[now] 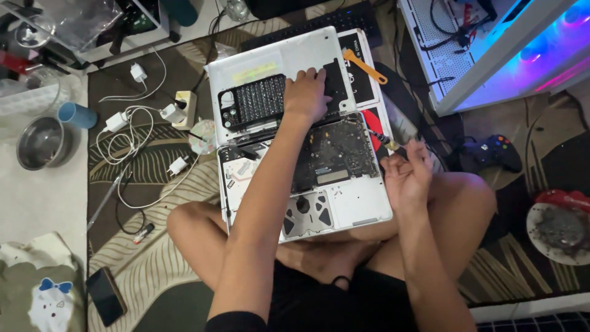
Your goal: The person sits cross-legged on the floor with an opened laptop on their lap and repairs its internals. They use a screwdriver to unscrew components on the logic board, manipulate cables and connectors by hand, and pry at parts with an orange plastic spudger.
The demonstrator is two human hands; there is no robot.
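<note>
Left hand (305, 93) reaches forward, fingers spread and flat, pressing on the black keyboard panel (261, 101) that lies on the silver lid section of the opened laptop (362, 200). Not gripping; palm down, open. Right hand (405, 172) raised beside the laptop's right edge, fingers loosely curled around a slim dark screwdriver (384, 139), tip pointing up-left. Laptop rests on the person's crossed legs: matte aluminium shell, exposed dark circuit board (332, 157), grey trackpad underside near the knees. Orange plastic pry tool (364, 66) lies just beyond, flat, on a white-edged card. White chargers and tangled cables (132, 132) to the left on the patterned rug (153, 246); steel bowl (40, 142), black game controller (495, 150) farther out
</note>
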